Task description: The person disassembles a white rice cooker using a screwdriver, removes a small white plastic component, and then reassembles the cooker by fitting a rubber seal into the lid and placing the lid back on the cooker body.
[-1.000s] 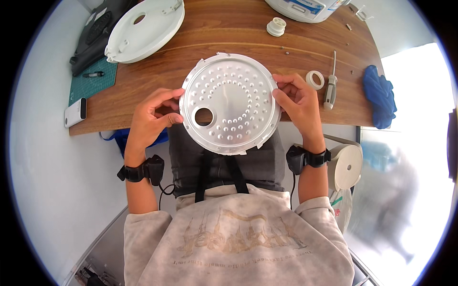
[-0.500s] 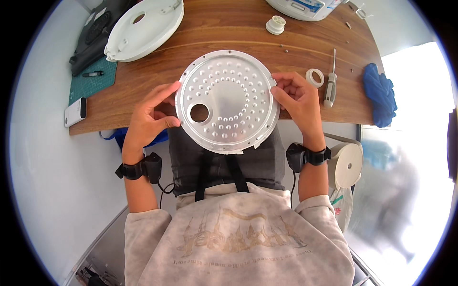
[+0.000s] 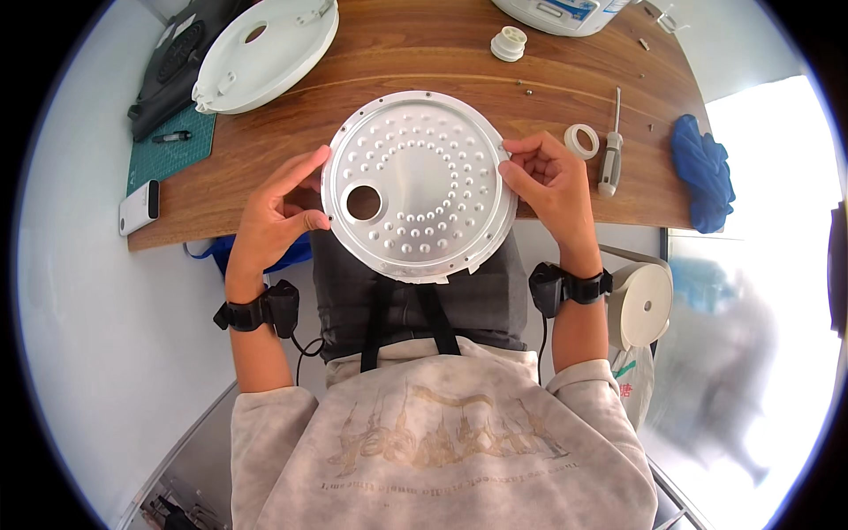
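A round silver metal plate (image 3: 420, 181) with rings of dimples and one large round hole is held between my hands, probably a cooker's inner lid. Its lower part overhangs the table's near edge, above my lap. On its left rim, the fingertips and thumb of my left hand (image 3: 281, 208) press from the side, spread apart along the edge. My right hand (image 3: 552, 181) pinches the upper right rim between thumb and fingers. Small screw holes dot the rim, and a second edge shows beneath it at the lower right.
The wooden table (image 3: 291, 132) carries a white round lid (image 3: 274, 62), a green mat (image 3: 190, 141), a white cap (image 3: 509, 44), a white ring (image 3: 581, 141), a screwdriver (image 3: 611, 159), a blue cloth (image 3: 702, 172), a white appliance body (image 3: 561, 13) and small screws. A pale roll (image 3: 640, 305) hangs at right.
The metal plate has turned slightly clockwise, its large hole shifting up and left. Both hands stay at its rim in nearly the same places.
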{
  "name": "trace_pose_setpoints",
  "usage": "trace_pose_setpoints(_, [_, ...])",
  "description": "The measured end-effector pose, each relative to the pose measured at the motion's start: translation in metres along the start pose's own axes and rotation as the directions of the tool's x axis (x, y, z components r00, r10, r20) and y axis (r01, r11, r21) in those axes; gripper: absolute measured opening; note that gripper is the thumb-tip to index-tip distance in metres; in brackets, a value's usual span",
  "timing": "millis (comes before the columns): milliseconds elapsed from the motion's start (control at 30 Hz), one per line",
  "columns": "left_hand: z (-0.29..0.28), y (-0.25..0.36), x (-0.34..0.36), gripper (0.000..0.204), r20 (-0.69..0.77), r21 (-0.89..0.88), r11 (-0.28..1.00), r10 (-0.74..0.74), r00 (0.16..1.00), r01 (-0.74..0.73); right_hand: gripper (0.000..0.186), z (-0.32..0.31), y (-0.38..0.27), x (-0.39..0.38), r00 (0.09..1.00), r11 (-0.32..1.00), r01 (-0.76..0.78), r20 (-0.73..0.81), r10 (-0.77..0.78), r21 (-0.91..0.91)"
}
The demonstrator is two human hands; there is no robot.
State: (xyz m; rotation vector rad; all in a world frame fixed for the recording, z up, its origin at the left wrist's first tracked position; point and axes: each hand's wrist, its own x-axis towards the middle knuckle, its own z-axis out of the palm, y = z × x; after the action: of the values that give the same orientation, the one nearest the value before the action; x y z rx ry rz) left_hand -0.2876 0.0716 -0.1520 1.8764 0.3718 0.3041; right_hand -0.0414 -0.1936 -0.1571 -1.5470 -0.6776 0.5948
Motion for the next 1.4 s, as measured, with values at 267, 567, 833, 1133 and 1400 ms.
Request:
trace_pose_setpoints(267, [-0.002,0.002,0.000,0.083,0.025,-0.001,1.000,-0.011,1.000,0.011,0.021,-0.002,0.001,0.002,0.999,1.000,0.005,0.043,-0.004,-0.020])
trace_pose_setpoints(567, [-0.004,0.007,-0.001,0.082,0.065,0.018,0.999,-0.031,0.997,0.030,0.020,-0.003,-0.002,0.002,0.998,0.999,-0.036,0.055,0.038,-0.035])
trace_pose_setpoints(833, [-0.003,0.009,-0.001,0.079,0.086,0.035,0.999,-0.005,0.996,0.002,0.019,-0.003,-0.002,0.003,0.999,0.998,-0.006,0.052,0.009,-0.057])
trace_pose_setpoints(1133, [-0.001,0.010,-0.001,0.070,0.079,0.001,1.000,-0.009,0.997,0.009,0.021,-0.002,0.001,0.003,0.998,0.993,0.021,0.055,-0.015,-0.119])
trace_pose_setpoints(1400, [0.001,0.015,0.000,0.066,0.089,0.063,0.998,0.026,0.996,-0.031,0.019,-0.002,0.001,0.002,0.999,0.992,0.028,0.045,-0.022,-0.122])
